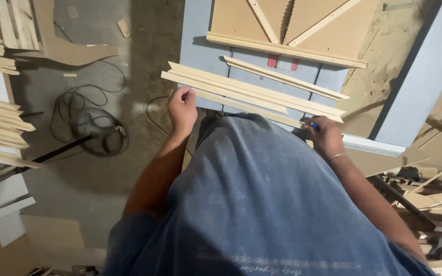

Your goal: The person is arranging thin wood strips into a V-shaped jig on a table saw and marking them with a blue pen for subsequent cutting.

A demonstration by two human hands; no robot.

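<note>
- The left hand (182, 108), at centre left of the frame, has its fingers closed around the near end of a long wooden strip (246, 107).
- The right hand (324, 136), right of centre, pinches a blue pen (314, 125) at the strip's other end.
- The strip lies along the near edge of the grey tabletop (200, 51), just beside more wooden strips (251, 88).
- A coiled black cable (85, 122) lies on the floor at left.

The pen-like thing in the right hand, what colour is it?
Blue, as far as its small visible part shows, pinched in the right hand beside the wooden strips. Head view.
</note>
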